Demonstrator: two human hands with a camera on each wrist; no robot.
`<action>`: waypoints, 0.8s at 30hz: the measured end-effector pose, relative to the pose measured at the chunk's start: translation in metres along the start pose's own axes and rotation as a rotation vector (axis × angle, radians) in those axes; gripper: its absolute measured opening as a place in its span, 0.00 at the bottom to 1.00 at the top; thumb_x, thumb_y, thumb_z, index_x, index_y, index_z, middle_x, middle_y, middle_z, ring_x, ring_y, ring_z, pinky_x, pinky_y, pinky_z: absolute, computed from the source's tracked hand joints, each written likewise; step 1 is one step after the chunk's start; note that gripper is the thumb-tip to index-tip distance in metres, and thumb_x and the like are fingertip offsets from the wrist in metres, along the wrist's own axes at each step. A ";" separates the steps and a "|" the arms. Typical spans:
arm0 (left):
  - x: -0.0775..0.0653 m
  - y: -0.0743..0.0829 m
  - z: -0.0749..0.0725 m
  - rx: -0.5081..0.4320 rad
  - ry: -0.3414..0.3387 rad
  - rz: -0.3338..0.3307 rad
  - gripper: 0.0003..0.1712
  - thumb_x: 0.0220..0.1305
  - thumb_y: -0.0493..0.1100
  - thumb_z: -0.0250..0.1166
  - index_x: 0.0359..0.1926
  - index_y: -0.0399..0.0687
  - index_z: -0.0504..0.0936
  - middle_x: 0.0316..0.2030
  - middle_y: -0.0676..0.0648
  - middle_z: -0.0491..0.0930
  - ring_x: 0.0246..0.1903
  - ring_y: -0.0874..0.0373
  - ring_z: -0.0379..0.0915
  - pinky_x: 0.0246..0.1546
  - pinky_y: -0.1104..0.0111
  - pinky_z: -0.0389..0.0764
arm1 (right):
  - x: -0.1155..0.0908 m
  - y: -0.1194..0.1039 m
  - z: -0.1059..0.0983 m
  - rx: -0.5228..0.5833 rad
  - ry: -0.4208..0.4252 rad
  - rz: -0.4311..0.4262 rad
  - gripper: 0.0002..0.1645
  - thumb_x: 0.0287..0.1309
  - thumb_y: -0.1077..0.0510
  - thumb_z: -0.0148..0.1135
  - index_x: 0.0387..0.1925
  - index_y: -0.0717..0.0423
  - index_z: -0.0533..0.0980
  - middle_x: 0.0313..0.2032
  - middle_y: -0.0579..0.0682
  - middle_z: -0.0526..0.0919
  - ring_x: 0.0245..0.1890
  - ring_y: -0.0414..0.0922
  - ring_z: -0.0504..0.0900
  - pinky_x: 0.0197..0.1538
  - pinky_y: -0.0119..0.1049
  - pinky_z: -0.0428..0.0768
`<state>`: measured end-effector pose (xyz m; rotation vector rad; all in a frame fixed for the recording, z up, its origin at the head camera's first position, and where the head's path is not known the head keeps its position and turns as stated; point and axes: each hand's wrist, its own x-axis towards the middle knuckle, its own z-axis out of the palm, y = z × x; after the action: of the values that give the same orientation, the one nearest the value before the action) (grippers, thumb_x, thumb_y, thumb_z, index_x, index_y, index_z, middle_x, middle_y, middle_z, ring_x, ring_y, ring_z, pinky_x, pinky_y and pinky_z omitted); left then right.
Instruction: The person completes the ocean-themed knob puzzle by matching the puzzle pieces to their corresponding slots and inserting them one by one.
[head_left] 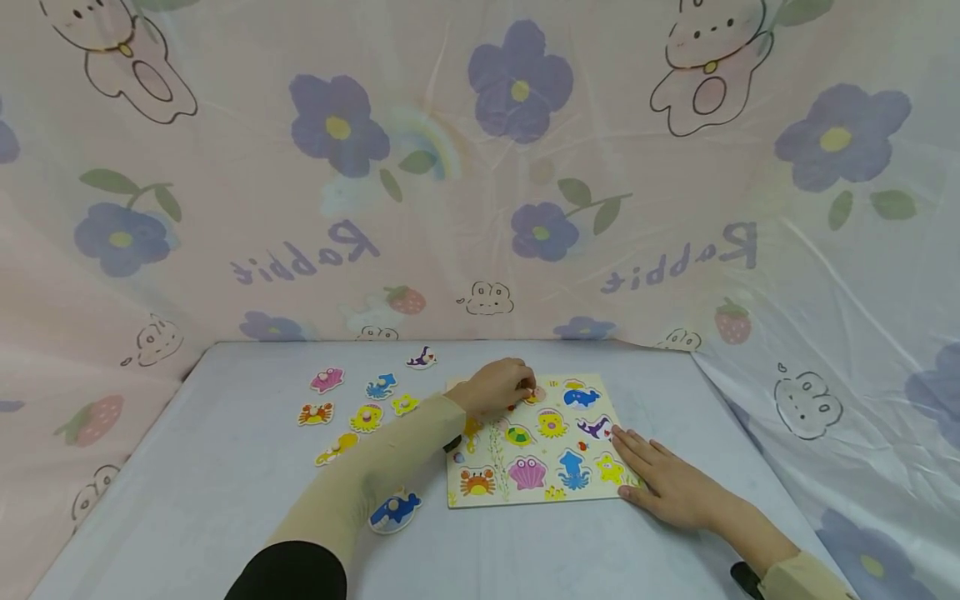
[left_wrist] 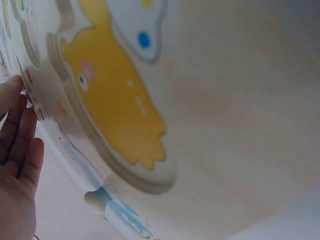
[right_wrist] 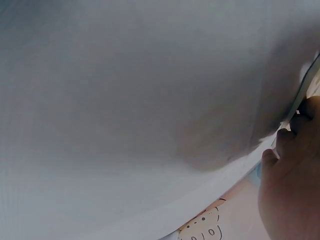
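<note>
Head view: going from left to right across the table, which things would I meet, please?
Loose orange crab piece, loose yellow octopus piece, loose yellow star piece, picture board, right hand.

Head view: light soft, even, rather dim; source out of frame. Table (head_left: 165, 517) evenly lit between its left and right edges. Backdrop cloth (head_left: 442, 250) faintly streaked with sheen beyond the table's right edge. Board (head_left: 551, 454) slightly soft in its small detail. Left wrist view: board very close, blurred, greyer toward the frame's upper right. Right wrist view: dimmest; broad soft-edged shadow on the table beside the right hand (right_wrist: 292, 185), itself dark.
</note>
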<state>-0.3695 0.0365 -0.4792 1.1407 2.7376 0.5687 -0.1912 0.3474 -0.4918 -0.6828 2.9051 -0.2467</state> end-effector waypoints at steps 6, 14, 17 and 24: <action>-0.001 0.000 0.002 -0.102 0.002 -0.048 0.08 0.75 0.45 0.65 0.49 0.50 0.87 0.39 0.57 0.78 0.35 0.64 0.73 0.39 0.75 0.76 | -0.001 -0.001 0.000 0.008 0.009 -0.007 0.51 0.73 0.29 0.50 0.81 0.57 0.56 0.81 0.53 0.53 0.79 0.58 0.55 0.76 0.61 0.57; 0.001 -0.005 0.008 -0.133 0.019 -0.046 0.08 0.75 0.45 0.65 0.48 0.50 0.87 0.40 0.57 0.79 0.36 0.64 0.73 0.42 0.74 0.77 | -0.001 -0.001 0.002 0.007 -0.001 0.006 0.51 0.73 0.28 0.50 0.81 0.56 0.56 0.81 0.53 0.53 0.79 0.58 0.55 0.76 0.60 0.56; 0.000 -0.004 0.008 -0.124 0.021 -0.060 0.08 0.75 0.45 0.65 0.49 0.50 0.87 0.40 0.57 0.79 0.36 0.64 0.73 0.42 0.74 0.77 | -0.001 -0.001 0.001 0.006 -0.003 0.006 0.51 0.73 0.28 0.50 0.81 0.56 0.56 0.81 0.53 0.54 0.79 0.58 0.55 0.76 0.60 0.56; 0.000 -0.003 0.007 -0.082 0.051 -0.054 0.08 0.75 0.46 0.66 0.49 0.51 0.87 0.40 0.57 0.80 0.36 0.65 0.72 0.42 0.74 0.77 | -0.001 -0.001 0.000 -0.005 0.004 0.007 0.51 0.72 0.28 0.50 0.81 0.56 0.56 0.81 0.52 0.53 0.80 0.57 0.55 0.76 0.60 0.56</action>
<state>-0.3698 0.0368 -0.4865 1.0447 2.7500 0.7060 -0.1902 0.3469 -0.4919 -0.6736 2.9126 -0.2407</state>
